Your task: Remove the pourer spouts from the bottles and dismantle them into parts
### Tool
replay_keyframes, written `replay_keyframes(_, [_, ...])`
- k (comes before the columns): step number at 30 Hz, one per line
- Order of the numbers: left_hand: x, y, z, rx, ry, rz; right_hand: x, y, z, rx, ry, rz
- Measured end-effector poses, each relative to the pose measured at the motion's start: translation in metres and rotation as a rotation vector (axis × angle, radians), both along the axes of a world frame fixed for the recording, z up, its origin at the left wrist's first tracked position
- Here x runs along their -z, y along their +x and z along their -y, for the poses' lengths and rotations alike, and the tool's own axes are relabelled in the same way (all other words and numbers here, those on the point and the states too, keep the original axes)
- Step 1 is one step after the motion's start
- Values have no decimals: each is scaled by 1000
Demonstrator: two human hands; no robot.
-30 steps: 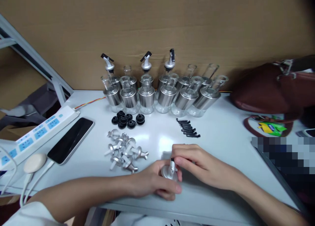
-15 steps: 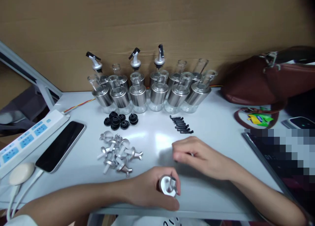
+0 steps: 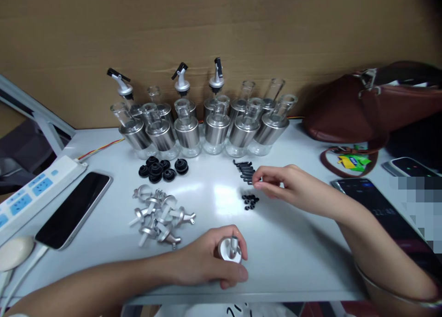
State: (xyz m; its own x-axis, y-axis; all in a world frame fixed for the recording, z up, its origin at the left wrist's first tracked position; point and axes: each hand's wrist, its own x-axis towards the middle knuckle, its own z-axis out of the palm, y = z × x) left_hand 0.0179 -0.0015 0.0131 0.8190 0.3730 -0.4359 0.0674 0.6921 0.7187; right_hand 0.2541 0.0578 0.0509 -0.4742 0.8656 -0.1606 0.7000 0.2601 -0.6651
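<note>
Close to the table's front edge, my left hand (image 3: 221,257) wraps around a silver pourer spout (image 3: 230,250), which points its nozzle upward. My right hand (image 3: 281,183) pinches at the right ends of a row of slim black levers (image 3: 244,169); its fingertips cover those ends. Just below lie several tiny black caps (image 3: 250,201). A heap of loose silver pourer spouts (image 3: 162,216) is to the left of my hands. Behind that heap sit several black ribbed rubber stoppers (image 3: 156,169).
Two rows of glass bottles with steel bands (image 3: 217,127) stand along the cardboard wall (image 3: 207,27); three back ones carry pourers. At left are a phone (image 3: 74,211) and a power strip (image 3: 37,188). A brown bag (image 3: 340,107) and another phone (image 3: 376,211) lie at right.
My right hand has moved up and back to the black levers, uncovering the tiny black caps. My left hand still holds the spout, its nozzle more upright. The view has shifted slightly.
</note>
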Motion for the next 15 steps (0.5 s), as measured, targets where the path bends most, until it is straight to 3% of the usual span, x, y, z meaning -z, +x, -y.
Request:
replay_keyframes(7, [2,0,-2,13,3,-1,6,16,-1,-36,-111,111])
replay_keyframes(15, [0,-1,-1,24,3,3,11,10,0,-8,-176,188])
